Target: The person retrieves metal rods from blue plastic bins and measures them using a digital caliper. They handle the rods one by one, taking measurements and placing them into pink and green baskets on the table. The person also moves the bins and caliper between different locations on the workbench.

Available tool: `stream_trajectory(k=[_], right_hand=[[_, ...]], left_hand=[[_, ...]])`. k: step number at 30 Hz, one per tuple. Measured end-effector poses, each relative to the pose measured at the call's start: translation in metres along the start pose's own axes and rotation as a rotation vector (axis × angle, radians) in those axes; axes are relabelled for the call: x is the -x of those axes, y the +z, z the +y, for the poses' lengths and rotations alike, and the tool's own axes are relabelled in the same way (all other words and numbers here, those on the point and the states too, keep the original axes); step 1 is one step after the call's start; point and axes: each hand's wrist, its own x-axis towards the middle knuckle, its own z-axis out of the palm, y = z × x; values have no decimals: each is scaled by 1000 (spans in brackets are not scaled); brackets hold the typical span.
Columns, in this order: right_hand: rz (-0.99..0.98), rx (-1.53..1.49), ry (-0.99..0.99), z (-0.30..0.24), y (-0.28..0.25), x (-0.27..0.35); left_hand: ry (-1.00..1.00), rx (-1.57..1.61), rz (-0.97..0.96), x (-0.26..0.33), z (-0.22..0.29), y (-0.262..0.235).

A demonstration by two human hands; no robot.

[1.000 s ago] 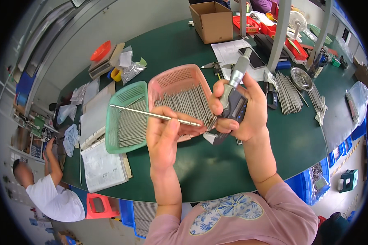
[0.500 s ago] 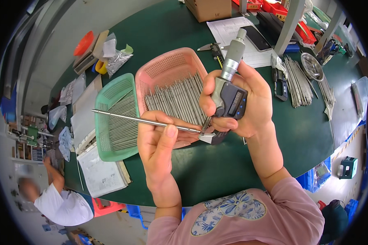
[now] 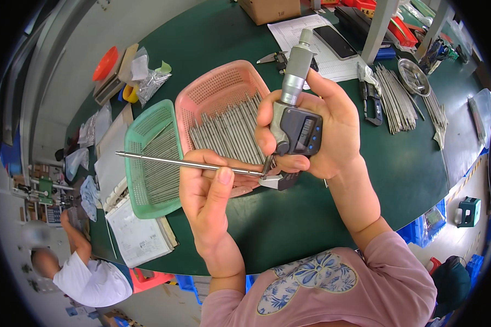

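Note:
My left hand (image 3: pixel 210 191) pinches a long, thin steel rod (image 3: pixel 172 161) between thumb and fingers, the rod pointing out to the left. Its right end sits at the jaw of a digital micrometer (image 3: pixel 297 128); whether both measuring faces touch it I cannot tell. Wrapped round the micrometer's frame is my right hand (image 3: pixel 333 125), with the grey thimble sticking up past the fingers. Behind my hands a pink basket (image 3: pixel 218 76) holds many similar rods (image 3: pixel 229 128). To its left, a green basket (image 3: pixel 133 191) holds more thin rods (image 3: pixel 161 169).
Loose rods (image 3: pixel 395 101) lie on the green table (image 3: pixel 322 218) at the right, beside another micrometer (image 3: pixel 371 101) and a metal dish (image 3: pixel 413 76). A phone (image 3: pixel 335 42) rests on paper sheets at the back. A binder (image 3: pixel 139 231) lies left. Another person (image 3: pixel 90 280) sits far left.
My hands, the rod and the micrometer have shifted slightly left in the picture, and the whole view has moved a little. Both grips look the same.

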Motion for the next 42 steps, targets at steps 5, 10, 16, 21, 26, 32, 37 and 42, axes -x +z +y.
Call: stream_trajectory(k=[5,10,16,21,26,32,37,42], right_hand=[[-12,30,-19,2,-3,-1],[52,27,-24,2,-1,-1],[2,61,-29,1,-4,-1],[7,107,-15,2,-5,-2],[38,80,-18,3,-3,-2],[6,120,-17,2,-6,-2],[-1,98,-53,5,-5,-3],[-9,66,-53,5,-6,-3]], left_hand=[[-9,12,-9,-1,0,-1],[-30,70,-2,-2,0,-2],[-31,60,-19,-3,-2,-3],[-53,58,-13,-3,-2,-3],[-42,81,-20,-2,-2,-4],[-39,72,-22,-3,-4,-3],[-2,-19,-25,-3,-4,-4],[-52,8,69,-3,-7,4]])
